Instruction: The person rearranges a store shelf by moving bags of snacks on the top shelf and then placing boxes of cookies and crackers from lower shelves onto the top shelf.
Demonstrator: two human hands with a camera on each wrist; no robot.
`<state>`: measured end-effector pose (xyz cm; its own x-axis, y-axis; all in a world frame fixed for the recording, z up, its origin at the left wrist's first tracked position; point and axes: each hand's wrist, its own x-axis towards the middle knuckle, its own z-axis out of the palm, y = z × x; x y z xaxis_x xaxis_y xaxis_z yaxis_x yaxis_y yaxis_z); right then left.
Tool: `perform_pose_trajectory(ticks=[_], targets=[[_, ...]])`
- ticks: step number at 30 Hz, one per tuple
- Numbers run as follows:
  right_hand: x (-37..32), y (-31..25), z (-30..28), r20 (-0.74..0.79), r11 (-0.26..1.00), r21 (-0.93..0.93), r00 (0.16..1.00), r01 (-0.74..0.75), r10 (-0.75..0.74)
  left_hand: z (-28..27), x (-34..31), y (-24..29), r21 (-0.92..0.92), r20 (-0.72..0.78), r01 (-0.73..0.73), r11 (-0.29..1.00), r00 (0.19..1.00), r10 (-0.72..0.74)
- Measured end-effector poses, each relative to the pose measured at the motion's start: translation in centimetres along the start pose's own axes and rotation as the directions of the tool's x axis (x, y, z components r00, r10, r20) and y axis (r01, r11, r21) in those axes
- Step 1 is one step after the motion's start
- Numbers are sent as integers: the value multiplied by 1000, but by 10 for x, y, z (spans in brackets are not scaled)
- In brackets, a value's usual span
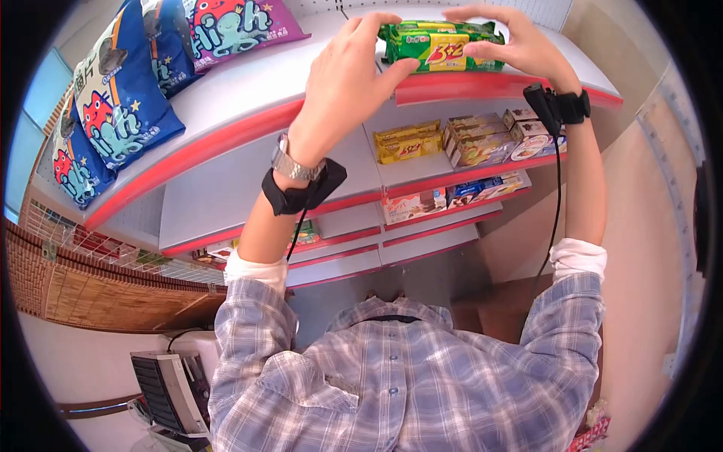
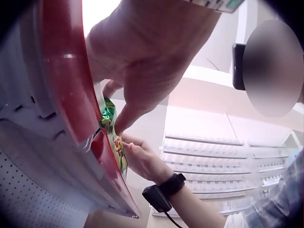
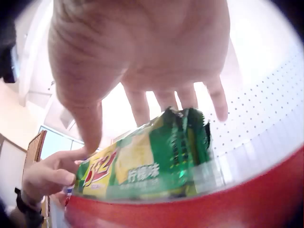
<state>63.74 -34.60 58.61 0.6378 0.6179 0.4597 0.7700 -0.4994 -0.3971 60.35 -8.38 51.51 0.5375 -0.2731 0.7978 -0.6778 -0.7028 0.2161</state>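
Green and yellow biscuit packs point(image 1: 444, 54) marked "3+2" sit at the front of the top shelf, more than one deep. My left hand point(image 1: 346, 79) holds their left end, thumb at the front and fingers reaching over the back. At the right end, my right hand point(image 1: 520, 47) has its thumb against the front face. In the right wrist view, the fingers of that right hand point(image 3: 142, 52) reach over behind the green wrapper point(image 3: 142, 164), the little finger spread away. The left wrist view shows the left thumb point(image 2: 130, 111) beside the shiny green wrapper end point(image 2: 108, 114).
Large blue snack bags point(image 1: 124, 90) and a purple one point(image 1: 241, 26) stand on the top shelf at left. A red shelf edge point(image 1: 497, 87) runs below the packs. Lower shelves carry yellow packs point(image 1: 409, 143) and boxes point(image 1: 478, 139). A wall point(image 1: 640, 188) stands at right.
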Motion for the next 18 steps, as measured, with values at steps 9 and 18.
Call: perform_pose_trajectory(ticks=[9, 18], targets=[[-101, -34, 180, -235, 806, -285, 777, 519, -584, -17, 17, 28, -253, 161, 214, 944, 971, -177], [-46, 124, 271, -1, 815, -575, 996, 72, -89, -13, 14, 23, -286, 73, 91, 954, 995, -73]])
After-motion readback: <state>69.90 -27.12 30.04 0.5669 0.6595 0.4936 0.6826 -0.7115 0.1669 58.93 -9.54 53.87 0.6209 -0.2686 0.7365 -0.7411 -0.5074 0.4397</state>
